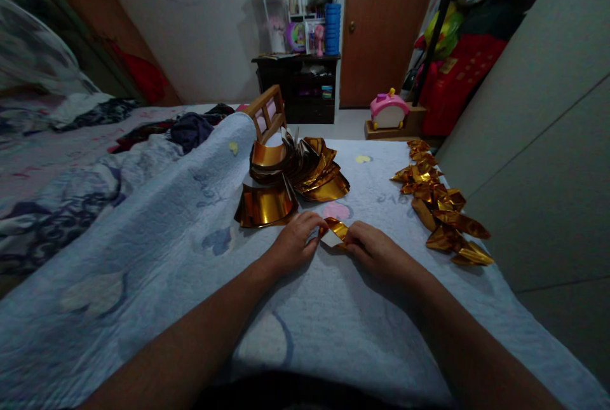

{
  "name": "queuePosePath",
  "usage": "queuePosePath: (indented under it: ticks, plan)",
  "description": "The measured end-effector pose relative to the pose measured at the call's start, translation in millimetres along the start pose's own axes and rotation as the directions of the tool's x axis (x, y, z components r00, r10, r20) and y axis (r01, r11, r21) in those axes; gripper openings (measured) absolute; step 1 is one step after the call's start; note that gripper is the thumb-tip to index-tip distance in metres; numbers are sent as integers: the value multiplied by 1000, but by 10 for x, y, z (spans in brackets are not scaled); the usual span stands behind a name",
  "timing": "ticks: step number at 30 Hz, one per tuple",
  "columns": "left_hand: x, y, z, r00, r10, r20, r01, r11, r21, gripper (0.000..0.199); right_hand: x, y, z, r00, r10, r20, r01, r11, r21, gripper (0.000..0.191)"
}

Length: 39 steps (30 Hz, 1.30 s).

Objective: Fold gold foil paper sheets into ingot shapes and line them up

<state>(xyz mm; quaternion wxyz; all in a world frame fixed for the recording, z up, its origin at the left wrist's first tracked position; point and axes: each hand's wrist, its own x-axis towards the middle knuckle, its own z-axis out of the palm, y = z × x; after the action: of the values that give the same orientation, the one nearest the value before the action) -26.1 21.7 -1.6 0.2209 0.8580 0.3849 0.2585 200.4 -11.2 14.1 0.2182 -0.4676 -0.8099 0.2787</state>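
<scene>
Between my two hands is a partly folded sheet of gold foil paper point(337, 229), its white back showing on the near side. My left hand point(298, 238) pinches its left end between thumb and fingers. Curled fingers of my right hand point(374, 248) grip the right end. Just beyond my left hand lie curved stacks of gold foil paper point(267, 204), fanned out on the bedspread. Off to the right, a row of folded gold foil pieces point(436, 200) runs along the bed's edge.
A pale blue bedspread with heart shapes point(305, 295) covers the surface under my hands. Past its far end stand a wooden bed rail point(269, 111) and a pink toy point(389, 108). A grey panel point(548, 162) rises close on the right. Rumpled bedding point(143, 162) lies at left.
</scene>
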Motion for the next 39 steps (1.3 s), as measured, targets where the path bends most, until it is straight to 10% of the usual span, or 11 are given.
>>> queuePosePath:
  ticks: [13, 39]
  plan:
    - [-35, -77, 73, 989, 138, -46, -133, 986, 102, 17, 9, 32, 19, 994, 109, -11, -108, 993, 53, 16]
    - [-77, 17, 42, 955, 296, 2, -292, 941, 170, 13, -13, 18, 57, 995, -99, -9, 96, 980, -177, 20]
